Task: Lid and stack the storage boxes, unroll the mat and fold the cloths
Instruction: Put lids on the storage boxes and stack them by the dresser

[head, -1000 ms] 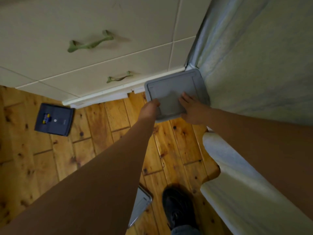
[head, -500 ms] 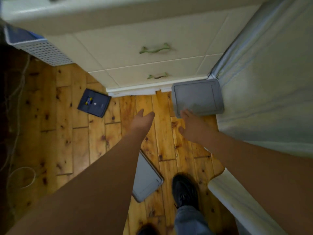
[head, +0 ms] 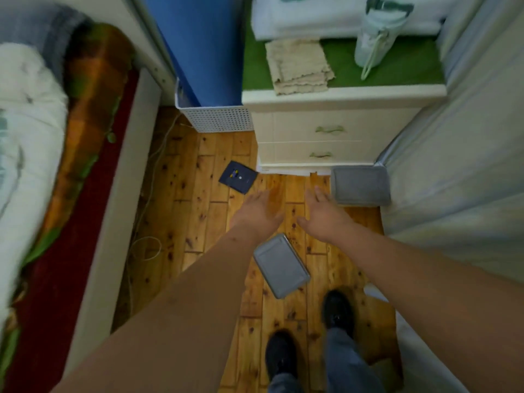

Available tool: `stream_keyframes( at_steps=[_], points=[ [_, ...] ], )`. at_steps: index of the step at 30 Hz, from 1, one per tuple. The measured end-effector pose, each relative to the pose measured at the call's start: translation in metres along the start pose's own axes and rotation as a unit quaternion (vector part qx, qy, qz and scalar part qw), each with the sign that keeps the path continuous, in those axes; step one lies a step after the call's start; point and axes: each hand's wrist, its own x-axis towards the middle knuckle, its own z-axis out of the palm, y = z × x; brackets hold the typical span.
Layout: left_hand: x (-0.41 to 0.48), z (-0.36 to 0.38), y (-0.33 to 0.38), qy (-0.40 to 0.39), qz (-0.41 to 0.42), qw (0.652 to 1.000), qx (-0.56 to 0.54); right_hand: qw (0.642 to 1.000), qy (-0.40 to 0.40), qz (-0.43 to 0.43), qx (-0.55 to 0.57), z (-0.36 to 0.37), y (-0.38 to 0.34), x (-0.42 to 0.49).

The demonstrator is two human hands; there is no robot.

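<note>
A lidded grey storage box (head: 360, 185) sits on the wooden floor in the corner between the white drawer cabinet (head: 320, 137) and the bed on the right. A second grey lid or box (head: 280, 265) lies on the floor below my hands. My left hand (head: 259, 212) and my right hand (head: 323, 215) hover above the floor with fingers spread, holding nothing. A folded beige cloth (head: 297, 66) lies on the green mat (head: 397, 66) on the cabinet top. A rolled blue mat (head: 195, 49) stands in a white basket (head: 218, 119).
A small dark blue booklet (head: 237, 177) lies on the floor. White folded bedding (head: 312, 15) and a pale green bottle (head: 374, 38) sit on the cabinet. Beds flank both sides. A white cable (head: 146, 248) trails along the left. My shoes (head: 337, 310) stand at the bottom.
Both hands let go of the corner box and pulled back toward me with fingers spread. The view rose and widened to show the cabinet top and the left bed.
</note>
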Motion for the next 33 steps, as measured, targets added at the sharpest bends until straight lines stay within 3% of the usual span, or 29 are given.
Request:
stream_keyframes(
  at_steps=[5, 9, 14, 20, 28, 33],
  points=[
    [-0.112, -0.025, -0.028, 0.019, -0.008, 1.0, 0.022, 0.999, 0.012, -0.04, -0.017, -0.006, -0.062, -0.088],
    [-0.195, -0.01, -0.067, 0.037, -0.029, 0.999, 0.006, 0.997, -0.024, -0.067, -0.036, 0.031, -0.098, -0.151],
    [-0.315, 0.052, -0.135, 0.06, -0.1, 0.993, -0.036, 0.986, -0.058, -0.13, -0.084, 0.126, -0.14, -0.233],
    [-0.453, 0.155, -0.209, 0.029, -0.192, 0.975, -0.105, 0.972, -0.116, -0.159, -0.126, 0.255, -0.16, -0.333],
    [-0.616, 0.317, -0.365, 0.046, -0.385, 0.89, -0.239, 0.949, -0.196, -0.201, -0.142, 0.438, -0.218, -0.406],
    [-0.672, 0.442, -0.464, 0.061, -0.467, 0.834, -0.288, 0.949, -0.182, -0.242, -0.092, 0.573, -0.237, -0.436]
  ],
)
